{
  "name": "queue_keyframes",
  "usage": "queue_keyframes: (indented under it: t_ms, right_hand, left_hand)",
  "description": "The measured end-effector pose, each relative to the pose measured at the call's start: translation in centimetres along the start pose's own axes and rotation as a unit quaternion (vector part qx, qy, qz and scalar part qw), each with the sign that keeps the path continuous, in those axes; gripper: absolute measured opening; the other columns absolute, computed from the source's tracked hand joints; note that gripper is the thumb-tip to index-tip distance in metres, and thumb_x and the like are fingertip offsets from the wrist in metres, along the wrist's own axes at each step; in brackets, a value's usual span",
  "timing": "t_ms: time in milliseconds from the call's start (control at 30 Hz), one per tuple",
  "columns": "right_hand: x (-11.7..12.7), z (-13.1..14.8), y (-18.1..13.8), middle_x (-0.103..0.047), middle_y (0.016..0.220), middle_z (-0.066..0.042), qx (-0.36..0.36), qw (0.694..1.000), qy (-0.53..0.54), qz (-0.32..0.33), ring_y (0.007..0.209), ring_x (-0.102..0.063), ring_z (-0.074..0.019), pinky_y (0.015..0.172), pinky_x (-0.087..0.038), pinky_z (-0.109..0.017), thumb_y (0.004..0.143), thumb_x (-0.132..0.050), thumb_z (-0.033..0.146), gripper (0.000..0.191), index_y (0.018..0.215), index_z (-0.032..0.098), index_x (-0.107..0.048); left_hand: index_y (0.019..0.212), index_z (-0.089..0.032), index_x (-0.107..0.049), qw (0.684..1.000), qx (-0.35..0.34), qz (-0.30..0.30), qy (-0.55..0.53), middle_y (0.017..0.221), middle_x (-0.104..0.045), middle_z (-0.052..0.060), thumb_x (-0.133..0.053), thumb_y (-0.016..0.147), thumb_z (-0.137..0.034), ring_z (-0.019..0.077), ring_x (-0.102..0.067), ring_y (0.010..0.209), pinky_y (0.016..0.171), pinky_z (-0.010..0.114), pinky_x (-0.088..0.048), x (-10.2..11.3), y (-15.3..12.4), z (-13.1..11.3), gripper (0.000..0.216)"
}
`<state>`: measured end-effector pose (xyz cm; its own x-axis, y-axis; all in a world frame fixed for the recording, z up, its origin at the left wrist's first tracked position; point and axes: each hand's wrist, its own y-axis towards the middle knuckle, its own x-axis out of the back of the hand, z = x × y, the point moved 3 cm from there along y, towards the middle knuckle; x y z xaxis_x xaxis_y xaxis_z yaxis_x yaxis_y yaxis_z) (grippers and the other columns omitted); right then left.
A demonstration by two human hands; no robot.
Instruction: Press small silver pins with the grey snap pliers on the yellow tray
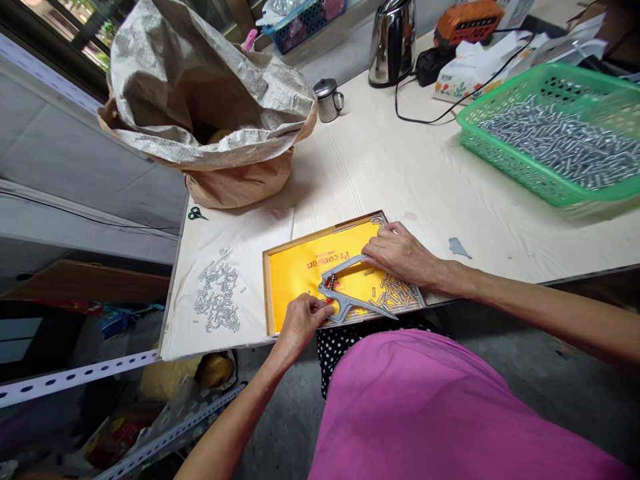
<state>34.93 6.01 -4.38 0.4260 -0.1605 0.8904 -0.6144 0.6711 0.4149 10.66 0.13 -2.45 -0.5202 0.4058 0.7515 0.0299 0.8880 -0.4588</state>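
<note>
A grey two-handled tool that looks like pruning shears [345, 301] lies over a shallow yellow-lined box [295, 267], its handles spread. A dark coil spring [331, 283] sits between the arms near the pivot. My right hand [400, 253] is closed on the end of the upper handle. With thumb and fingers pinched, my left hand [304, 319] touches the tool's left end beside a small red part [329, 301]; whether it grips a small piece there is hidden. Loose small metal springs [399, 293] are heaped in the box's right side, under the lower handle and near my right hand.
More small springs [217, 300] lie on white cloth at left, with green-handled scissors [197, 213] behind. A large open sack [240, 173] stands at the back left. A green basket [520, 177] of metal springs is at right. A metal mug [327, 100] and kettle [391, 43] stand behind.
</note>
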Motion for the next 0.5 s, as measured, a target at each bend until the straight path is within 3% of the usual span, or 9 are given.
queue_keyframes:
  t_ms: [233, 500]
  right_hand:
    - [0.2, 0.4, 0.0, -0.067, 0.077, -0.003, 0.001, 1.000, -0.013, -0.002, 0.075, -0.049, -0.0181, 0.085, -0.030, -0.036, 0.105, -0.037, 0.033, 0.036, 0.084, 0.020, -0.063]
    - [0.0, 0.4, -0.2, -0.068, 0.078, -0.004, -0.004, 1.000, -0.007, -0.006, 0.076, -0.049, -0.0186, 0.085, -0.029, -0.038, 0.105, -0.035, 0.032, 0.038, 0.084, 0.019, -0.065]
  left_hand:
    - [0.052, -0.018, -0.061, 0.993, -0.012, 0.046, 0.104, 0.048, -0.050, -0.003, -0.064, 0.076, -0.023, 0.0112, -0.046, 0.050, 0.053, 0.025, -0.026, -0.6, 1.2, -0.2, 0.024]
    - [0.070, -0.017, -0.071, 0.999, -0.037, 0.010, 0.005, 0.072, -0.069, 0.003, -0.066, 0.078, -0.026, 0.0150, -0.060, 0.065, 0.061, 0.024, -0.041, 0.3, 0.2, 0.4, 0.013]
